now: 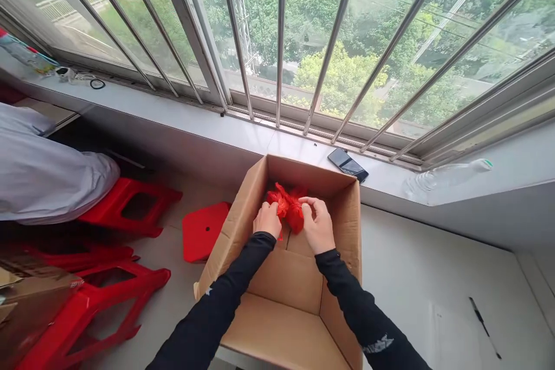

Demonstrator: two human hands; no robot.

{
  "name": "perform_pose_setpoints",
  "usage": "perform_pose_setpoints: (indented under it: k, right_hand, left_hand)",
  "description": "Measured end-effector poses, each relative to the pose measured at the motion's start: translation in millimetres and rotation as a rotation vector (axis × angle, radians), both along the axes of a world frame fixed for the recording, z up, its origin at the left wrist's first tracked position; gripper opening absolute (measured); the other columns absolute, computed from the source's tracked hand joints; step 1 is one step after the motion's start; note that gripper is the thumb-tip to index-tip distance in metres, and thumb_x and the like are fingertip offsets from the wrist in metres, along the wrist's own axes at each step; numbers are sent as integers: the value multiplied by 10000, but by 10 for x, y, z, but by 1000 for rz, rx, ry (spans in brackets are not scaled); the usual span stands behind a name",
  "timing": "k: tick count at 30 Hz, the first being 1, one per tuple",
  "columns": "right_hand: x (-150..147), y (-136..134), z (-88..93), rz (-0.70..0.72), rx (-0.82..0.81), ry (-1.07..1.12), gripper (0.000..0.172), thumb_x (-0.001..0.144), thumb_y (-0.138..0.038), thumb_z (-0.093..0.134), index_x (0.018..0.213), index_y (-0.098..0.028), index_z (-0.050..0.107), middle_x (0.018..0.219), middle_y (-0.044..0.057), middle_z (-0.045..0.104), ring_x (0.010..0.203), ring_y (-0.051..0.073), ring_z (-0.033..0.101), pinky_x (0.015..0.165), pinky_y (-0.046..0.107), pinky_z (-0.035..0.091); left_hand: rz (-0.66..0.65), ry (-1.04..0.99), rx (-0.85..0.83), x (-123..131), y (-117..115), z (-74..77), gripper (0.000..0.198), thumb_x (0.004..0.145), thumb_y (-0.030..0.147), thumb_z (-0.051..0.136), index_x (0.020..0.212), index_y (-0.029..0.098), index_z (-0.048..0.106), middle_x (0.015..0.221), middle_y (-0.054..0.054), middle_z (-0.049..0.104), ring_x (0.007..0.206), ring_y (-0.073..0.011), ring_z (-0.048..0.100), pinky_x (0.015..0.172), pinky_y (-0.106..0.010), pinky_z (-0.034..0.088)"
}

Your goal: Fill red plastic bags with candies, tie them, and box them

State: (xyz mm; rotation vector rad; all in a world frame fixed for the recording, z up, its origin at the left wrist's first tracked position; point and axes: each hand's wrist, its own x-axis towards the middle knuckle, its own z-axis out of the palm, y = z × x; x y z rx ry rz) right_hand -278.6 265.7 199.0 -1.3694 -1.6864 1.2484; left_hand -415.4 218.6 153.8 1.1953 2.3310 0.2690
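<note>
An open cardboard box (284,280) stands in front of me, below the window. Crumpled red plastic (296,219), thin like a bag, is inside its far part. My left hand (267,219) has its fingers closed on the left side of the red plastic. On the right side, my right hand (318,224) pinches the plastic's edge between thumb and forefinger. Both hands are over the box opening, a little apart. Whether anything lies inside the red plastic cannot be seen.
A phone (348,165) and a clear plastic bottle (446,180) lie on the windowsill (243,139). Red stools (203,231) stand at left, near a seated person (52,167) in pale clothing. A pen (484,325) lies at right. Another carton (39,312) is at lower left.
</note>
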Motion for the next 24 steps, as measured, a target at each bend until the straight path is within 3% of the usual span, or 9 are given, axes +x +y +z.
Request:
perform_pose_setpoints:
  k: [4,7,13,17,24]
  right_hand:
    - [-139,174,-41,230,-76,-157,347,906,-500,553,960,-199,717,926,86,710,853,236,633,835,370,476]
    - [-160,178,-131,394,-178,-259,274,827,-465,678,790,-196,712,701,36,676,680,206,603,687,328,442]
    - [-48,80,-224,524,-203,-364,281,931,-448,567,874,-205,697,714,8,665,708,181,605,693,300,417]
    - [-42,1,-320,678,-304,-470,313,837,-483,743,752,-189,678,620,-13,615,628,172,577,646,305,423]
    - [-45,-95,-460,787,-386,-469,377,979,-474,625,755,-170,623,629,-52,571,553,107,524,614,271,479]
  left_hand:
    - [-145,-11,98,207,-408,351,295,975,302,653,1248,190,641,1289,-98,646,1118,-251,657,924,-460,576]
    - [-195,-39,166,307,-696,477,280,980,270,644,1247,189,639,1247,-91,657,1088,-241,663,905,-447,583]
    - [-188,-119,284,351,-1025,389,269,990,213,622,1257,178,625,1191,-81,673,1016,-215,687,870,-417,602]
    - [-169,-145,347,367,-1109,327,202,989,208,622,1184,167,653,1149,-72,682,1000,-209,687,865,-413,601]
    - [-73,-132,463,329,-1203,319,266,991,237,620,1249,175,627,1234,-90,662,1134,-253,654,971,-493,557]
